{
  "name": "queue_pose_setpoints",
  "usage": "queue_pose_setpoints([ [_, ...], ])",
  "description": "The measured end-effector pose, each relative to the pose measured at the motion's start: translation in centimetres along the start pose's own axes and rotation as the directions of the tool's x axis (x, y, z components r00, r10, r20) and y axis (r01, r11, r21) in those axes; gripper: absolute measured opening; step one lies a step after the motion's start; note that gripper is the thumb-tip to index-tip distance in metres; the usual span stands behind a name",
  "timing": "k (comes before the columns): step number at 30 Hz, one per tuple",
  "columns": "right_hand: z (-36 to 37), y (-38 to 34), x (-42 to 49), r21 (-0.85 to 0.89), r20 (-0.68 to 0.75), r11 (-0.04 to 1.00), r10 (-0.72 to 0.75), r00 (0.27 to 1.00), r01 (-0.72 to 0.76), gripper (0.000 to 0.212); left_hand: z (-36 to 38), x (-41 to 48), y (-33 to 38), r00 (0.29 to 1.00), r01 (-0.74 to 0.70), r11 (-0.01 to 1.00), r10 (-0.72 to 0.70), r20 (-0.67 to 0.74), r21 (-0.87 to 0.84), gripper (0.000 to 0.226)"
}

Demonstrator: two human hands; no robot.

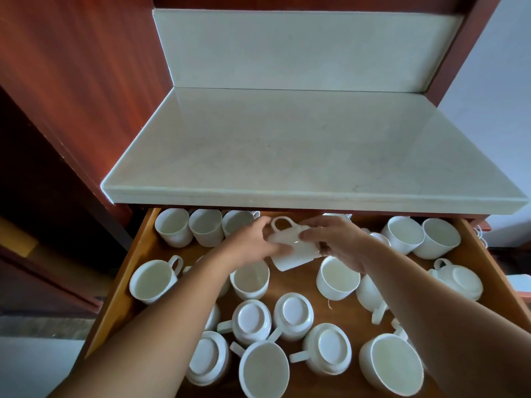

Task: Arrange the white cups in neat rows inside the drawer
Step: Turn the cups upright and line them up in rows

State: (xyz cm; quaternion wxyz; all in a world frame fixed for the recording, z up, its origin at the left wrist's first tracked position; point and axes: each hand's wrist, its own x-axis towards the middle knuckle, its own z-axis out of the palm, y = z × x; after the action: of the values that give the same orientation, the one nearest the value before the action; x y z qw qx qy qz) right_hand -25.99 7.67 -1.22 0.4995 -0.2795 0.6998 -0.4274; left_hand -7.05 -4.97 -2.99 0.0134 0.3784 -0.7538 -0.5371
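Observation:
An open wooden drawer [120,294] holds several white cups, some upright, some upside down. Three upright cups [205,226] stand in a row at the back left. Both hands grip one white cup [290,252] above the middle of the drawer; it is tilted, its handle up and toward the back. My left hand [255,239] holds its left side, thumb across the front. My right hand [334,239] holds its right side. Upside-down cups [253,320] crowd the front. Two upright cups [422,235] stand at the back right.
A pale marble counter [301,156] overhangs the drawer's back and hides the rear cups' far sides. Dark red wooden panels [71,67] flank it on the left. A white wall [505,110] is at the right. Bare drawer floor [293,282] shows in the middle.

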Motion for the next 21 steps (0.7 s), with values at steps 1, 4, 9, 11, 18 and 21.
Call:
queue_pose_setpoints([
  [1, -0.2, 0.0, -0.1, 0.111, 0.045, 0.994, 0.016, 0.999, -0.021, 0.036, -0.2, 0.0, 0.0, 0.999, -0.002, 0.995, 0.006, 0.039, -0.096, 0.090],
  [4, -0.2, 0.0, -0.3, 0.313, 0.150, 0.946, 0.032, 0.988, -0.079, 0.041, -0.7, -0.4, -0.1, 0.992, 0.032, 0.959, 0.004, 0.128, -0.280, 0.114],
  [9, 0.7, 0.1, 0.5, 0.277, 0.103, 0.956, 0.074, 0.992, -0.100, 0.029, -0.5, -0.4, 0.5, 0.996, 0.025, 0.985, -0.010, 0.084, -0.173, 0.114],
  [11, 1.1, 0.2, 1.0, 0.046, -0.030, 0.997, 0.058, 0.998, -0.057, 0.021, -0.3, 0.0, 1.0, 0.999, 0.028, 0.996, -0.031, 0.029, 0.086, 0.102],
  [18, 3.3, -0.2, 0.8, -0.649, -0.109, 0.760, -0.072, 0.991, -0.017, 0.036, 2.5, 1.4, 1.6, 0.997, -0.007, 0.811, 0.052, -0.060, 0.585, 0.056],
  [21, 4.3, -0.3, 1.3, -0.673, -0.090, 0.736, 0.017, 0.996, -0.073, 0.039, 3.4, 1.9, 1.6, 0.996, -0.008, 0.777, 0.064, -0.066, 0.629, 0.053],
])
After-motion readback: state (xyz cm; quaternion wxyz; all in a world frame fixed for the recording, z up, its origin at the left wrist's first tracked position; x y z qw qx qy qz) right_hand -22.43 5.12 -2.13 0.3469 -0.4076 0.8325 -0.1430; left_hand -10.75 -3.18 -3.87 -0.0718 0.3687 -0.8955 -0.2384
